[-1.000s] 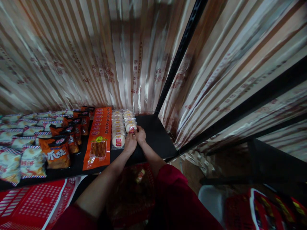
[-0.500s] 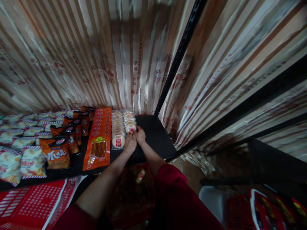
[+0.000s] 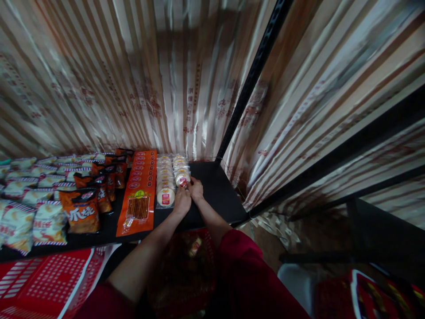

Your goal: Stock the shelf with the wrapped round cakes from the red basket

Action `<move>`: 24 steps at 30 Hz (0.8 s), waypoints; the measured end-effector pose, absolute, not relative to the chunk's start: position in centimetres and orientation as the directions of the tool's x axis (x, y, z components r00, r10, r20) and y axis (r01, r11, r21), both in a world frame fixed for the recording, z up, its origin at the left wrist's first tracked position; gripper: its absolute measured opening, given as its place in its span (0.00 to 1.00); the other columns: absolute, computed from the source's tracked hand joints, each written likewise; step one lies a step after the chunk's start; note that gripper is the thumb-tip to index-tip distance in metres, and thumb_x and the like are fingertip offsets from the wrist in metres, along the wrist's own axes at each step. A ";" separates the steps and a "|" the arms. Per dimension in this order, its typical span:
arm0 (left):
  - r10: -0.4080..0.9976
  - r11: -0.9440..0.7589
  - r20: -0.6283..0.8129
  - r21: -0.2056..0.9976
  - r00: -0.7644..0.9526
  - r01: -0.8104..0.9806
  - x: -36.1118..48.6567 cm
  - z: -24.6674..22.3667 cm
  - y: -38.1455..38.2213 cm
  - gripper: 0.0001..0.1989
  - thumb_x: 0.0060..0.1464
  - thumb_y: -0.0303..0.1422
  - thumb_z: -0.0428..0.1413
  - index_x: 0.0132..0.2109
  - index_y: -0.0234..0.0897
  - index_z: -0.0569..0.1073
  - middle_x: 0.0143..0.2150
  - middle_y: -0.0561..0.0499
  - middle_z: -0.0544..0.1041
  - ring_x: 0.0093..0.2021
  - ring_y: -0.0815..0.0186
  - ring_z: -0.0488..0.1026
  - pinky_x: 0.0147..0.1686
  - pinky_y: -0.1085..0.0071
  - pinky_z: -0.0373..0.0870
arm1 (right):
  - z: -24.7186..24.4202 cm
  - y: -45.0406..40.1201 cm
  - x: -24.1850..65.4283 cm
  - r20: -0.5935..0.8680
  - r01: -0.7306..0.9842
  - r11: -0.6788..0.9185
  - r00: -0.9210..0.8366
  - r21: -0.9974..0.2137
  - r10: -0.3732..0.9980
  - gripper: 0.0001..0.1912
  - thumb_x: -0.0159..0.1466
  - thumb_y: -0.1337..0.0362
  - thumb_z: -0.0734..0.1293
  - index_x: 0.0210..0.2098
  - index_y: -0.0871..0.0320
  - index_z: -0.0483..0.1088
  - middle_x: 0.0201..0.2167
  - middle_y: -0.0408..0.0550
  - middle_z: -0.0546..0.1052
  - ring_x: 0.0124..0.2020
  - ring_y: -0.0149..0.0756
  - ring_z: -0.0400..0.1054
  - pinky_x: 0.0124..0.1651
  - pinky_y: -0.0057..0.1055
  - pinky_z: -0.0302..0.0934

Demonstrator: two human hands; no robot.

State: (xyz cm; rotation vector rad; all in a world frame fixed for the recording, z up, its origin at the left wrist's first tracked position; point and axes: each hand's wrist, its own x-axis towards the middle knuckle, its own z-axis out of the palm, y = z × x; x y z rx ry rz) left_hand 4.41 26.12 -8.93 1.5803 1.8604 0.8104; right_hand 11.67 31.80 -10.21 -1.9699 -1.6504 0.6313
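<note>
While both forearms reach toward the shelf (image 3: 229,195) from between five and seven o'clock, the left hand (image 3: 182,202) and the right hand (image 3: 196,190) meet at the near end of a row of clear-wrapped round packets. The front packet (image 3: 182,178), pale with a red label, lies at about eleven o'clock from the hands, on the shelf, foremost in its row. The left hand's fingers are partly bent and close together at the packet's near edge; the right hand curls in beside them at its near right corner, about touching the left. I cannot tell whether either one pinches the wrapper or only presses against it.

Just beside this row, toward nine o'clock, runs a second row of packets (image 3: 165,196), its front one nearer the shelf edge. Farther along at nine o'clock come overlapping flat orange packets (image 3: 138,204), then orange-and-black bags (image 3: 81,212), then pale bags (image 3: 49,223) with striped edges. A dark post (image 3: 255,75) rises toward one o'clock in front of striped, shiny sheeting (image 3: 175,48). At eight o'clock, below the shelf, sits a red basket (image 3: 46,279) with a white rim; a dim reddish container (image 3: 186,283) lies at six.
</note>
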 end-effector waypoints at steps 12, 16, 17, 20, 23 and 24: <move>0.991 0.036 0.060 0.752 -0.123 0.658 4.4 -8.4 25.5 0.23 0.52 0.22 0.42 0.54 0.26 0.66 0.57 0.38 0.68 0.59 0.60 0.62 0.60 0.62 0.57 | -10.6 31.4 11.6 0.060 0.711 -0.116 0.218 -0.694 0.974 0.22 0.59 0.68 0.60 0.53 0.62 0.65 0.46 0.56 0.72 0.46 0.39 0.67 0.49 0.29 0.60; 0.987 -0.037 0.130 0.750 -0.093 0.660 4.3 -8.2 24.9 0.26 0.49 0.19 0.43 0.56 0.32 0.65 0.57 0.42 0.68 0.59 0.62 0.61 0.59 0.61 0.58 | -10.7 30.8 11.7 0.126 0.676 -0.075 0.244 -0.733 0.962 0.21 0.58 0.68 0.59 0.51 0.62 0.67 0.47 0.55 0.70 0.46 0.38 0.66 0.50 0.31 0.60; 0.986 -0.057 0.147 0.743 -0.079 0.666 4.2 -8.2 24.7 0.26 0.49 0.19 0.43 0.56 0.30 0.65 0.57 0.41 0.67 0.60 0.62 0.61 0.60 0.62 0.58 | -10.7 30.6 11.6 0.135 0.668 -0.070 0.250 -0.741 0.959 0.20 0.59 0.68 0.58 0.50 0.62 0.67 0.47 0.55 0.70 0.46 0.37 0.66 0.50 0.31 0.59; 0.976 -0.125 0.214 0.700 -0.040 0.703 4.0 -8.1 23.9 0.24 0.50 0.20 0.43 0.55 0.28 0.66 0.57 0.40 0.68 0.59 0.62 0.62 0.60 0.63 0.58 | -10.5 29.6 11.5 0.168 0.650 -0.047 0.264 -0.759 0.950 0.19 0.59 0.67 0.57 0.48 0.61 0.69 0.46 0.54 0.70 0.45 0.36 0.66 0.50 0.30 0.59; 0.955 -0.182 0.296 0.608 -0.008 0.773 3.5 -8.1 22.9 0.23 0.51 0.21 0.43 0.53 0.28 0.68 0.55 0.41 0.69 0.61 0.61 0.59 0.61 0.61 0.56 | -10.3 28.7 11.1 0.235 0.633 0.025 0.249 -0.773 0.940 0.17 0.61 0.66 0.55 0.45 0.60 0.70 0.45 0.53 0.70 0.45 0.36 0.65 0.49 0.29 0.59; 0.949 -0.192 0.316 0.572 0.002 0.798 3.3 -8.1 22.6 0.22 0.51 0.21 0.43 0.53 0.28 0.68 0.55 0.41 0.69 0.61 0.60 0.57 0.61 0.60 0.56 | -10.3 28.5 10.9 0.261 0.627 0.057 0.239 -0.777 0.935 0.17 0.62 0.65 0.54 0.45 0.60 0.70 0.44 0.53 0.70 0.45 0.35 0.64 0.49 0.29 0.59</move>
